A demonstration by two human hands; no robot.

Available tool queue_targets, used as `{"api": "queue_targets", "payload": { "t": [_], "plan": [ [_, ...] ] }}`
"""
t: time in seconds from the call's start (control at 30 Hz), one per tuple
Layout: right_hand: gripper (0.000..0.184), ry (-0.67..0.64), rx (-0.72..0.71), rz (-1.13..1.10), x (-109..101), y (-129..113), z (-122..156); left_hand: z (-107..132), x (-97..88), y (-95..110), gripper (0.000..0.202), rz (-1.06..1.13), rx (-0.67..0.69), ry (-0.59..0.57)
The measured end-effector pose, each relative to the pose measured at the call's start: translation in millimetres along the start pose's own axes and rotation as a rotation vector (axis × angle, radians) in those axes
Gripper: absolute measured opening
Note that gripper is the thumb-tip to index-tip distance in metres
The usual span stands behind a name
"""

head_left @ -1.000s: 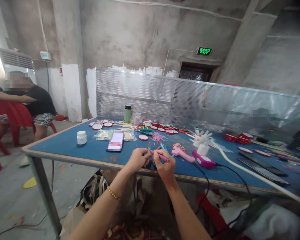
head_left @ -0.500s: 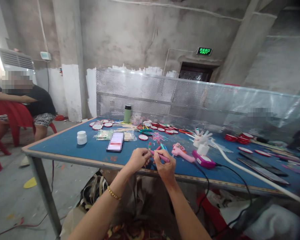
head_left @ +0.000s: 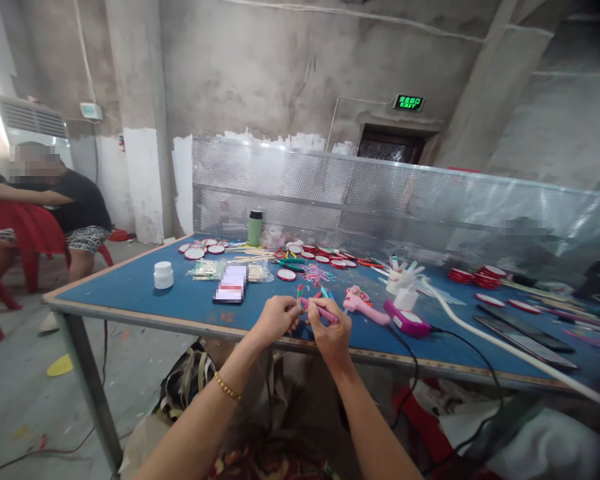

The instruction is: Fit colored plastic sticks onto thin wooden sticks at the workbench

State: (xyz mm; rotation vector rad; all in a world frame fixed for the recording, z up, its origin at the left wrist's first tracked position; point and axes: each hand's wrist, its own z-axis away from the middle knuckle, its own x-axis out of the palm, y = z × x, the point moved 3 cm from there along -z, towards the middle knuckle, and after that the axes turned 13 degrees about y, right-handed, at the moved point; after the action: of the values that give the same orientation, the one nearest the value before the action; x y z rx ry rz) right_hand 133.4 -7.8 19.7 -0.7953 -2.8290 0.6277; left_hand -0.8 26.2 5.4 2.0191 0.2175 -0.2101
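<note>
My left hand (head_left: 276, 319) and my right hand (head_left: 331, 333) meet at the near edge of the blue table (head_left: 130, 293). Both are closed around a bundle of thin coloured sticks (head_left: 316, 308), pink, red and blue, whose ends poke out between the fingers. A gold bracelet circles my left wrist. A pink glue gun (head_left: 364, 304) lies just right of my hands, beside a purple device (head_left: 408, 319) with a black cord.
Red-rimmed round mirrors (head_left: 200, 252), a white jar (head_left: 163, 275), a green bottle (head_left: 255, 227), a white holder (head_left: 401, 276) and a white hose (head_left: 505, 343) lie on the table. A perforated metal screen (head_left: 330, 193) backs it. Another person (head_left: 75, 207) sits at far left on red chairs.
</note>
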Motion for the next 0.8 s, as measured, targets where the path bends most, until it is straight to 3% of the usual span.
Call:
{"api": "queue_targets", "payload": {
  "t": [0.8],
  "plan": [
    [0.014, 0.016, 0.015, 0.002, 0.0, -0.2, 0.4, -0.4, 0.1, -0.7, 0.03, -0.008, 0.004, 0.004]
  ]
}}
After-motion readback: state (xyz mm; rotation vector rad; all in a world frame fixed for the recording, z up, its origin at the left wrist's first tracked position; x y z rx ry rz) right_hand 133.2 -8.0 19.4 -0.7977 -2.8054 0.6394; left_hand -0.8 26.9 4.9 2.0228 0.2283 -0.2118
